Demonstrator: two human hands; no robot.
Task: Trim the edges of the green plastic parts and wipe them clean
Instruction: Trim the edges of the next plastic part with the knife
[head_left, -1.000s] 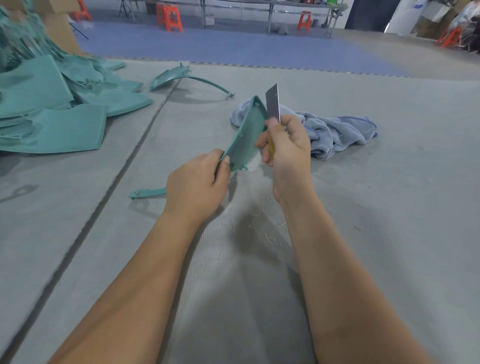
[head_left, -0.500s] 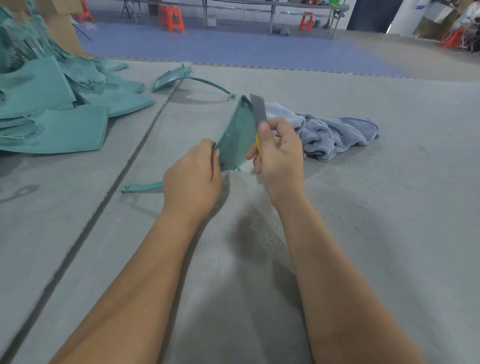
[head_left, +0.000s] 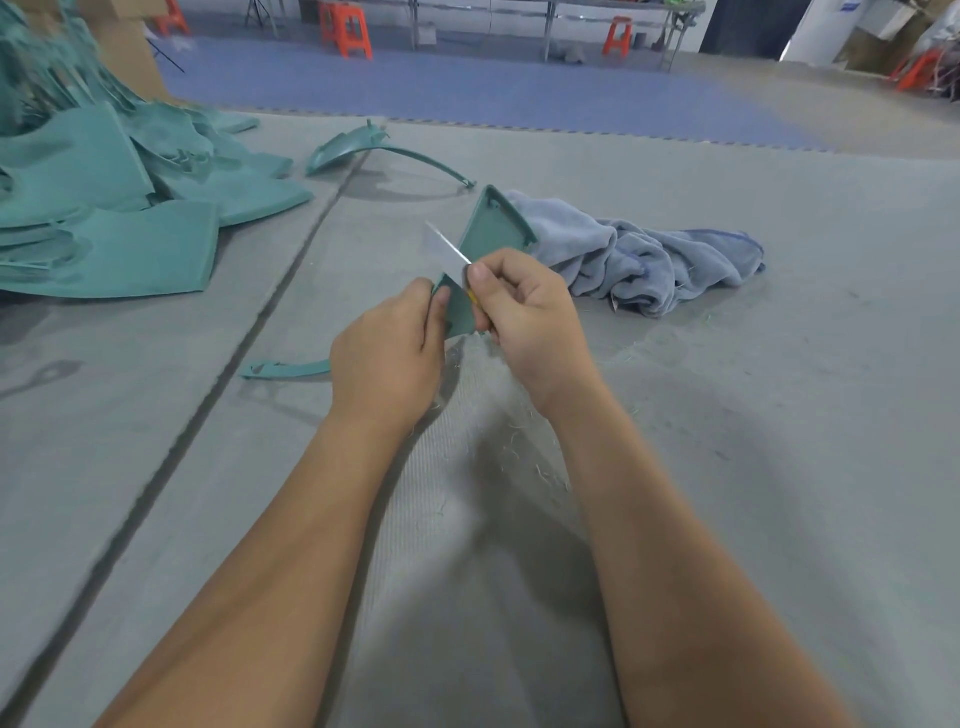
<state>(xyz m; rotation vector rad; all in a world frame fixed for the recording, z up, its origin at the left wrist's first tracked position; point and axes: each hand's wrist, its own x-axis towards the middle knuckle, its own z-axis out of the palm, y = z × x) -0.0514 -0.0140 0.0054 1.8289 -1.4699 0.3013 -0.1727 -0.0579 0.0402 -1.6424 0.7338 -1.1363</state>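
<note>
My left hand (head_left: 387, 358) grips the near end of a green plastic part (head_left: 491, 231), which stands tilted up from the grey mat with its thin tail (head_left: 285, 370) trailing left. A knife blade (head_left: 447, 248) is pinched in my right hand (head_left: 530, 317) and points up and left across the part's edge. Just behind the part, a grey-blue cloth (head_left: 644, 265) lies crumpled on the mat.
A pile of green plastic parts (head_left: 119, 208) fills the far left, and one curved part (head_left: 363, 148) lies alone behind it. Fine shavings (head_left: 524, 441) litter the mat near my wrists. A seam (head_left: 234, 353) runs diagonally through the mat. Orange stools (head_left: 345, 26) stand far back.
The blade has swung from pointing straight up to leaning left across the part. The green part has turned, so its broad inner face now shows. Both hands shifted slightly.
</note>
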